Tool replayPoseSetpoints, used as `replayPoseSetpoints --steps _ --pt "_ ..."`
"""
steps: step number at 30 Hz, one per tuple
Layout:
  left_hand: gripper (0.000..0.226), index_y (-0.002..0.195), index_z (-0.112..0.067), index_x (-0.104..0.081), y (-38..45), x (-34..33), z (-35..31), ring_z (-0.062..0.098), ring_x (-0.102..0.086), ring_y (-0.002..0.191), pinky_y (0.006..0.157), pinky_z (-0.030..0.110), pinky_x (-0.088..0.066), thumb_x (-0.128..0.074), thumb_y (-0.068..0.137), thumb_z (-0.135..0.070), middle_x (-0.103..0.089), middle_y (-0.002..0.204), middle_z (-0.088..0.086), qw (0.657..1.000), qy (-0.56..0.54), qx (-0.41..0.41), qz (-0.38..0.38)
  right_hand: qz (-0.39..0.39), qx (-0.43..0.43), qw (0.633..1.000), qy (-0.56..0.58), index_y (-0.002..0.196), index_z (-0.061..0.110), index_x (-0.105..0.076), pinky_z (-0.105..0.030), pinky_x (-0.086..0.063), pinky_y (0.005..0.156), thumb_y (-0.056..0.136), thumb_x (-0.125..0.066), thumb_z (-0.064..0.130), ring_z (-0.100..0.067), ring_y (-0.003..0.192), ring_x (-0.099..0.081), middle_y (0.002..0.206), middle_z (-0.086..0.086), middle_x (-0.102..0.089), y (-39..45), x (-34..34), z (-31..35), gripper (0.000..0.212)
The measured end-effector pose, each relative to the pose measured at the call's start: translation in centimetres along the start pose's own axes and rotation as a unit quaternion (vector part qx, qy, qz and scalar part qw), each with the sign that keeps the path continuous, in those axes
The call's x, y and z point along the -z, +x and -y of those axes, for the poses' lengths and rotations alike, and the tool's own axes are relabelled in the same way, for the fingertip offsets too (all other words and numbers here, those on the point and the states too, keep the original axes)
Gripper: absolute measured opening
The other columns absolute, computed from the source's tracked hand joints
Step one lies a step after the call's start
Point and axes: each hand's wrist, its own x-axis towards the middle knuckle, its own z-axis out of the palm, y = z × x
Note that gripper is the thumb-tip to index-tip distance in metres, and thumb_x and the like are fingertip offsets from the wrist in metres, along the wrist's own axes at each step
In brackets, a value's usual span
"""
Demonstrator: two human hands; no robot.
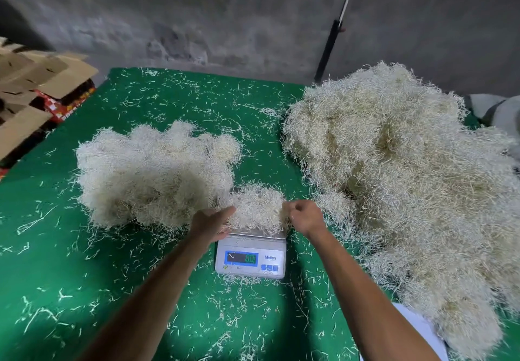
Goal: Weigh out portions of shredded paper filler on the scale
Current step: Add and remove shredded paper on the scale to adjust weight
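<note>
A small white digital scale (pixel 250 259) with a green-lit display stands on the green table, near its middle front. A clump of pale shredded paper (pixel 257 208) lies on its pan. My left hand (pixel 211 223) presses flat against the clump's left side, fingers straight. My right hand (pixel 302 217) is curled at the clump's right edge and pinches some strands. A medium heap of shredded paper (pixel 152 180) lies left of the scale. A much larger heap (pixel 399 186) covers the table's right side.
The green table cover (pixel 70 276) is strewn with loose paper strands. Flattened cardboard boxes (pixel 36 88) are stacked off the table's left edge. A dark pole (pixel 327 48) leans against the grey wall behind. Something white (pixel 416 329) lies at the front right.
</note>
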Motion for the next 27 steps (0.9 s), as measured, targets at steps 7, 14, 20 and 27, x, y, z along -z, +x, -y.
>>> replayPoseSetpoints --steps 7,14,20,27 --pt "0.056 0.126 -0.006 -0.063 -2.4 1.9 2.0 0.035 -0.065 0.111 0.081 0.045 -0.062 -0.077 0.086 -0.044 -0.060 0.134 0.022 0.999 -0.047 -0.007 -0.008 -0.123 -0.042 0.985 0.113 0.117 0.008 -0.059 -0.007 -0.047 0.061 0.107 -0.050 0.032 0.000 0.071 -0.063 0.087 0.012 -0.058 -3.2 -1.6 -1.1 0.027" --pt "0.090 0.148 -0.020 -0.043 -5.7 2.8 4.5 0.039 -0.055 0.124 0.079 0.051 -0.060 -0.068 0.080 -0.072 -0.042 0.154 0.016 0.975 -0.193 0.050 0.099 -0.072 -0.031 0.988 0.134 0.104 0.006 -0.059 -0.024 -0.046 0.075 0.107 -0.051 0.032 -0.020 0.092 -0.062 0.105 -0.007 -0.065 -7.6 -3.1 -2.6 0.027" --pt "0.097 0.149 -0.031 -0.042 -6.8 3.5 6.3 0.040 -0.044 0.137 0.091 0.071 -0.047 -0.066 0.070 -0.083 -0.034 0.160 0.013 0.965 -0.238 0.055 0.097 -0.074 -0.029 0.982 0.170 0.105 0.022 -0.052 -0.014 -0.040 0.065 0.105 -0.052 0.036 -0.004 0.084 -0.056 0.100 0.007 -0.058 -9.1 -3.6 -3.2 0.015" --pt "0.099 0.152 -0.031 -0.038 -6.8 3.7 5.4 0.042 -0.040 0.139 0.089 0.077 -0.042 -0.067 0.071 -0.081 -0.031 0.161 0.011 0.959 -0.261 0.071 0.080 -0.084 -0.017 0.988 0.129 0.140 0.006 -0.046 -0.039 -0.043 0.109 0.105 -0.052 0.042 -0.021 0.121 -0.057 0.145 -0.011 -0.054 -8.5 -3.3 -2.7 0.051"
